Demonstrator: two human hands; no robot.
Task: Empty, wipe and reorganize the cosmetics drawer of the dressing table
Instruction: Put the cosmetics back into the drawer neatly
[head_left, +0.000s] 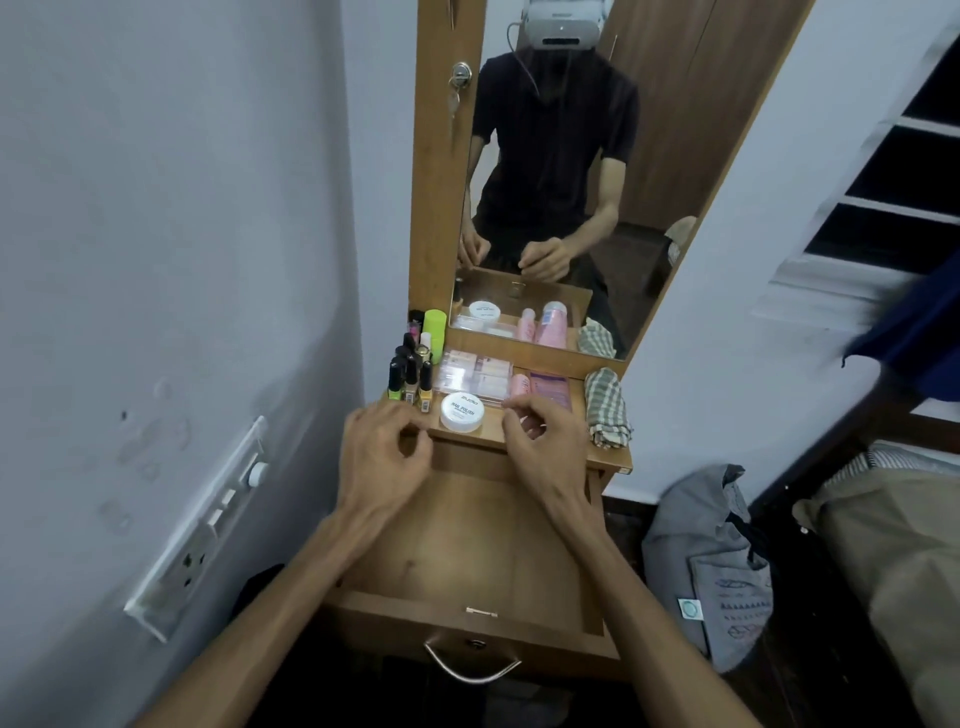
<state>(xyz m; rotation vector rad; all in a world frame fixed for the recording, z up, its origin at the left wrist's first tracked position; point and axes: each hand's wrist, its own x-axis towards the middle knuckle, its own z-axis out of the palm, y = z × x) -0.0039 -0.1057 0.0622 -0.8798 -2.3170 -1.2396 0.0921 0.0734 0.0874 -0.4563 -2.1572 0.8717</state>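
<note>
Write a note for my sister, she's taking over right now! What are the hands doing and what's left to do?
Left hand: hovers at the tabletop's front edge, fingers loosely curled, holding nothing visible.
Right hand: same, beside the white nail polish jar; whether it pinches something tiny cannot be told.
Drawer: pulled out, nothing inside.
On the tabletop: nail polish bottles at the left, clear plastic box, pink tube, purple packet, checked cloth at the right.
Done: emptying. Wiped or not, I cannot tell.
Left: put the cosmetics back in neatly, close the drawer.

Smooth wooden drawer (467, 545), metal handle (471, 667)
</note>
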